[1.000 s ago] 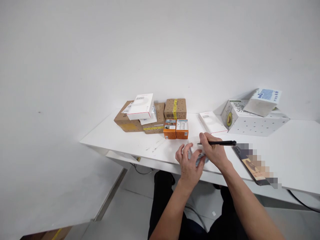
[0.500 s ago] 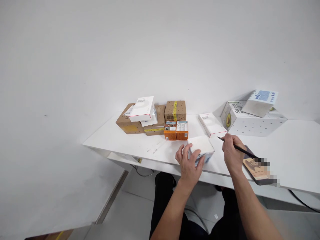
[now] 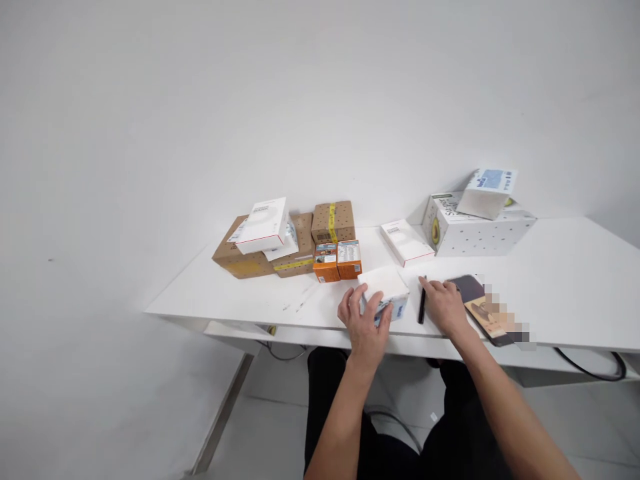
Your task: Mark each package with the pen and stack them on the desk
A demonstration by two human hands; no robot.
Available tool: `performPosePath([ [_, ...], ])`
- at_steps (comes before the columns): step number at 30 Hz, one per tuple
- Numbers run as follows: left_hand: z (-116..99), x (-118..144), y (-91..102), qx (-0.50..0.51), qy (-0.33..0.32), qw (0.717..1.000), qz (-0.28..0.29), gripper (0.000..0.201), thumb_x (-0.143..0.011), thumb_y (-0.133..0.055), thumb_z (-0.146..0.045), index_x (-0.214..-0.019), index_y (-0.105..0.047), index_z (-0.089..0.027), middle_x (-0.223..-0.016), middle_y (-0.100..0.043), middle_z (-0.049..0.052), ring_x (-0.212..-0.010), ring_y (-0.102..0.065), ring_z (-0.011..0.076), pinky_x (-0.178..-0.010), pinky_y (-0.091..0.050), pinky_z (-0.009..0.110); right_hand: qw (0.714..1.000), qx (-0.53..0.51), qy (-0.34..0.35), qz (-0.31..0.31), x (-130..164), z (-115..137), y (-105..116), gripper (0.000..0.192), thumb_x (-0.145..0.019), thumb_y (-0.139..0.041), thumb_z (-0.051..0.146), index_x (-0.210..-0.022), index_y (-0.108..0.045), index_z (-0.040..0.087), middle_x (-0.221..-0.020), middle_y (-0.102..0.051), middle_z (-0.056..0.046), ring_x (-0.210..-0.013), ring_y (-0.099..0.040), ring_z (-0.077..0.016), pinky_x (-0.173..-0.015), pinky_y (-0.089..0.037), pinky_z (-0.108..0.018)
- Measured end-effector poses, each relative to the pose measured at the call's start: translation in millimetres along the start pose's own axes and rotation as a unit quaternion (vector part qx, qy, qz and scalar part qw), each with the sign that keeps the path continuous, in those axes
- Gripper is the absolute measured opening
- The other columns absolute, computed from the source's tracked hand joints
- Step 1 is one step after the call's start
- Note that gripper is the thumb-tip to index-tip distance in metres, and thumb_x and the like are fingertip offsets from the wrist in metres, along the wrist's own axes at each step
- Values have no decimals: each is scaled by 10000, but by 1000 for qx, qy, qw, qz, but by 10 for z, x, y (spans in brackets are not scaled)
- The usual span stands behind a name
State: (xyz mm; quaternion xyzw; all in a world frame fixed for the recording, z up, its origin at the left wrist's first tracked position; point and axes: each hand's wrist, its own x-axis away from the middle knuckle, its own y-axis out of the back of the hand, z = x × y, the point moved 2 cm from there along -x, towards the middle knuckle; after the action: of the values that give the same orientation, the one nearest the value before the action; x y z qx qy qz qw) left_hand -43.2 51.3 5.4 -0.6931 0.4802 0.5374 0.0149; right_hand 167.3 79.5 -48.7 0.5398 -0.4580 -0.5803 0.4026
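On the table's front part rests a small white box with blue print on its side. My left hand grips its near left side, fingers curved over the top edge and thumb on the front. To the right of that box, a black pen lies on the tabletop, pointing toward me. My right hand is low over the table with bent fingers, its fingertips at the pen's far end. How firmly they pinch it is hard to see. Close beside this hand lies a phone with a picture on it, partly blurred out.
Two orange boxes stand beyond the white box. Behind them are cardboard boxes, one bearing a flat white box. Another flat white box lies beside a large avocado-print carton with a blue-and-white box on top.
My right hand has come down and to the left, lowering the pen from a raised slant onto the tabletop. My left hand stays on the white box. The view has shifted slightly.
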Motion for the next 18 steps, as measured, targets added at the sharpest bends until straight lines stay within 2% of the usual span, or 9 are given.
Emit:
performPosePath([
  [2, 5, -2, -8, -2, -5, 1000, -1, 239, -822, -649, -265, -1057, -643, -221, -1218, -535, 116, -1204, -433, 288, -1004, -346, 476, 999, -28, -4, -30, 79, -84, 18, 492, -837, -418, 106, -1313, -525, 167, -1104, -647, -158, -975, -526, -292, -821, -404, -423],
  [4, 5, -5, -13, 0, -10, 1000, 1, 230, -824, -646, -257, -1052, -650, -223, -1223, -529, 117, -1205, -432, 289, -1002, -348, 476, 996, -43, -39, -61, 199, -234, 52, 449, -885, -403, 211, -1317, -509, 145, -1144, -611, -177, -1030, -514, -296, -881, -383, -445],
  [6, 3, -5, -18, 4, -12, 1000, 1, 219, -826, -643, -253, -1043, -655, -223, -1226, -526, 117, -1209, -431, 289, -1004, -349, 475, 988, -43, -135, -66, 336, -429, 85, 520, -895, -418, 417, -1337, -478, 150, -1247, -529, -210, -1111, -470, -347, -885, -377, -489],
  [9, 5, -3, -34, 9, -9, 1000, 0, 220, -829, -640, -252, -1046, -654, -221, -1235, -520, 119, -1218, -426, 289, -1013, -346, 476, 959, -52, -278, 0, 502, -665, 112, 763, -779, -477, 659, -1377, -421, 188, -1357, -424, -220, -1196, -393, -427, -879, -374, -549],
  [12, 9, 1, -54, 16, -4, 1000, -1, 222, -830, -636, -242, -1050, -651, -220, -1248, -510, 119, -1225, -418, 289, -1018, -345, 477, 954, -79, -285, 58, 539, -731, 134, 743, -785, -444, 653, -1374, -425, 200, -1345, -464, -175, -1206, -392, -418, -927, -358, -549],
  [15, 1, 5, -53, 18, -1, 1000, 1, 219, -827, -640, -244, -1045, -652, -226, -1241, -513, 113, -1224, -419, 287, -1022, -343, 476, 955, -94, -275, 58, 498, -732, 160, 667, -808, -420, 585, -1348, -467, 196, -1319, -506, -162, -1182, -414, -411, -914, -379, -544],
  [18, -16, 9, -32, 15, 1, 1000, 2, 216, -823, -645, -255, -1038, -654, -234, -1225, -526, 103, -1216, -428, 283, -1024, -344, 472, 951, -109, -285, 53, 459, -755, 165, 660, -762, -476, 561, -1299, -527, 180, -1265, -555, -176, -1144, -445, -435, -881, -404, -548],
])
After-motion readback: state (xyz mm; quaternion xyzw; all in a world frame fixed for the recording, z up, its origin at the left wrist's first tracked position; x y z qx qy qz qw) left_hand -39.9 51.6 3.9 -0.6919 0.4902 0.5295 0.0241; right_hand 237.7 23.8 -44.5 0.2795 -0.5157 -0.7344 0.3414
